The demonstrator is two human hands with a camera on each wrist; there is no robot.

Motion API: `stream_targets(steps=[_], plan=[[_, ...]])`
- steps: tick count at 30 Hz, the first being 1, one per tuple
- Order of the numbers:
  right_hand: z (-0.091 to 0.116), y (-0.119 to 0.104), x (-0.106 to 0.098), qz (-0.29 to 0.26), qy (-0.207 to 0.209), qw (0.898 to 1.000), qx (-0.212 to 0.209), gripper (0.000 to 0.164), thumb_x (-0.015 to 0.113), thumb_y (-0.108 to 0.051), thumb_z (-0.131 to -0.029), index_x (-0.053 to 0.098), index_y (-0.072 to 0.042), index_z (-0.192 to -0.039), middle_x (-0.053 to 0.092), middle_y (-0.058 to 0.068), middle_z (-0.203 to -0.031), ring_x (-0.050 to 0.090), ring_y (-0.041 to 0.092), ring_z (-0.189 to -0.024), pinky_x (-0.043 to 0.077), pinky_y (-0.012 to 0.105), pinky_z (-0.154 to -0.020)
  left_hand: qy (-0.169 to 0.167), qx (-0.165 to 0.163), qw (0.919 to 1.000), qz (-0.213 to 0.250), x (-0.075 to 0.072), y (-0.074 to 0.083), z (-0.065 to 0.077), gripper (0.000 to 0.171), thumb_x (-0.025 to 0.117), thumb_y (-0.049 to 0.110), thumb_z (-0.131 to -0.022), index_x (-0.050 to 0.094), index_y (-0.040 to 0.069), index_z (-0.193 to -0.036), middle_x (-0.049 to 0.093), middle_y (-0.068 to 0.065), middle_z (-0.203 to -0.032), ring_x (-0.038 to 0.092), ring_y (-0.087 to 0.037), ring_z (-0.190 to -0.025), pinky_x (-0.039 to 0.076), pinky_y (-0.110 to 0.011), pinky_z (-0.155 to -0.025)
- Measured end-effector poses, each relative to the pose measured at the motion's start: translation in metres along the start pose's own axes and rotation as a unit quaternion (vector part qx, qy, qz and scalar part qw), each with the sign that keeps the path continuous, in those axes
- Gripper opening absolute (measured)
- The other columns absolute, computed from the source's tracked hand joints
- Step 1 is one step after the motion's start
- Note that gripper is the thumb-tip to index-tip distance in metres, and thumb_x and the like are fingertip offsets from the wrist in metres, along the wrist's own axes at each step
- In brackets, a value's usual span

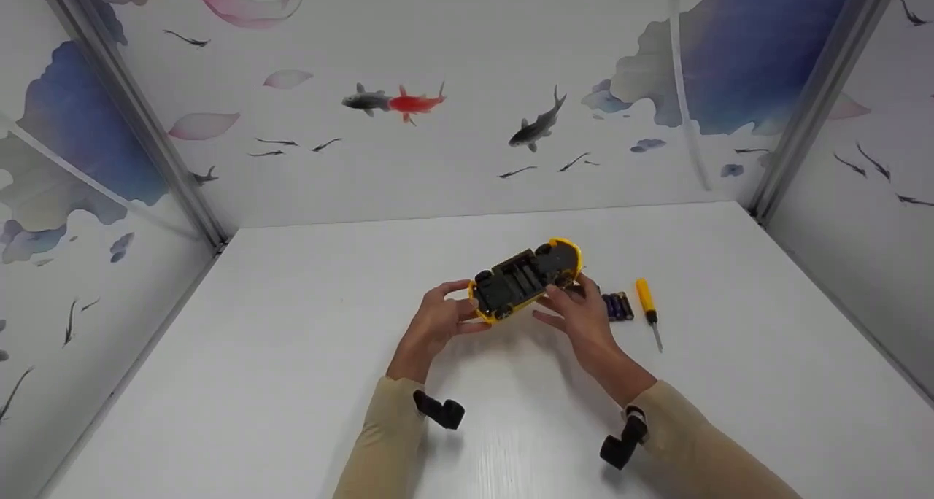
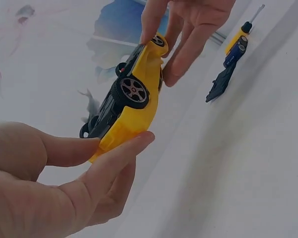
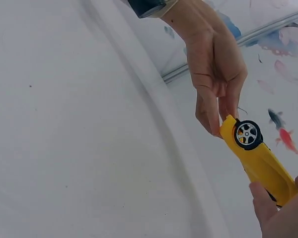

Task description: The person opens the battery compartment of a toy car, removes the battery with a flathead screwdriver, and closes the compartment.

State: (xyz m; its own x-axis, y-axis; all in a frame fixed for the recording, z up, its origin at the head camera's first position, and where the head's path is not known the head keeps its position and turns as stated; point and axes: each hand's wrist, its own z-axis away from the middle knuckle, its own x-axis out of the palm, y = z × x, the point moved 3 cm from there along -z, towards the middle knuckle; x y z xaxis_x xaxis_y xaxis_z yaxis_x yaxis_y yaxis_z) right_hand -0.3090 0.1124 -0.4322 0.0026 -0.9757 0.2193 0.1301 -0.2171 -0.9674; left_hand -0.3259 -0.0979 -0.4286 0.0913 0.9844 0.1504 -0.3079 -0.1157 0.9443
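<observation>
A yellow toy car [image 1: 522, 280] is held above the white table, its black underside turned toward the head camera. The underside shows a slotted recess, which looks like an uncovered battery compartment. My left hand [image 1: 438, 320] pinches one end of the car between thumb and fingers. At the other end, my right hand [image 1: 584, 313] grips it, thumb on the underside edge. The left wrist view shows the car's side, with silver-spoked wheels [image 2: 133, 91]. From the right wrist, the yellow body [image 3: 260, 166] appears between both hands.
Blue batteries [image 1: 620, 306] lie side by side on the table, just right of my right hand. Beside them is a black plastic piece [image 2: 221, 85]. A yellow-handled screwdriver [image 1: 647, 302] rests farther right. Patterned panels [image 1: 467, 156] enclose the table's back and sides.
</observation>
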Motion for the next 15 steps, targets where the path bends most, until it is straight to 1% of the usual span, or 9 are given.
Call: stream_targets(steps=[4,7,11,15], plan=[[-0.004,-0.001,0.001,-0.018,0.013,1.0,-0.009,0.074,0.057,-0.024,-0.091,0.01,-0.021,-0.147,0.043,0.014,-0.135,0.054,0.027,-0.118,0.052,0.034,-0.087,-0.024,-0.005,0.9997,-0.003,0.0,-0.002,0.0,0.053,0.052,-0.001,-0.085,0.039,0.011,-0.136,0.052,-0.019,-0.125,0.063,-0.029,-0.102,0.056,-0.038,-0.076],[-0.007,-0.003,-0.001,-0.017,0.028,0.999,-0.006,0.071,0.057,-0.025,-0.091,0.014,-0.022,-0.147,0.045,0.013,-0.134,0.056,0.026,-0.116,0.053,0.033,-0.086,-0.053,-0.011,0.9985,-0.01,0.001,-0.003,0.001,0.057,0.055,-0.002,-0.084,0.038,0.011,-0.136,0.053,-0.019,-0.125,0.062,-0.029,-0.103,0.055,-0.04,-0.077],[-0.011,-0.005,-0.004,-0.014,0.052,0.999,0.001,0.063,0.055,-0.024,-0.09,0.023,-0.021,-0.145,0.047,0.013,-0.13,0.059,0.025,-0.111,0.054,0.033,-0.082,-0.089,-0.02,0.995,-0.041,0.003,-0.003,0.002,0.06,0.062,0.0,-0.08,0.04,0.01,-0.135,0.054,-0.019,-0.123,0.062,-0.028,-0.102,0.055,-0.042,-0.077],[-0.015,-0.005,-0.006,0.008,0.075,0.997,0.009,0.057,0.055,-0.023,-0.09,0.032,-0.022,-0.142,0.052,0.011,-0.128,0.06,0.023,-0.108,0.055,0.032,-0.079,-0.121,-0.02,0.9901,-0.068,0.005,-0.004,0.003,0.061,0.067,0.0,-0.077,0.043,0.007,-0.133,0.055,-0.019,-0.122,0.062,-0.028,-0.102,0.055,-0.042,-0.077]])
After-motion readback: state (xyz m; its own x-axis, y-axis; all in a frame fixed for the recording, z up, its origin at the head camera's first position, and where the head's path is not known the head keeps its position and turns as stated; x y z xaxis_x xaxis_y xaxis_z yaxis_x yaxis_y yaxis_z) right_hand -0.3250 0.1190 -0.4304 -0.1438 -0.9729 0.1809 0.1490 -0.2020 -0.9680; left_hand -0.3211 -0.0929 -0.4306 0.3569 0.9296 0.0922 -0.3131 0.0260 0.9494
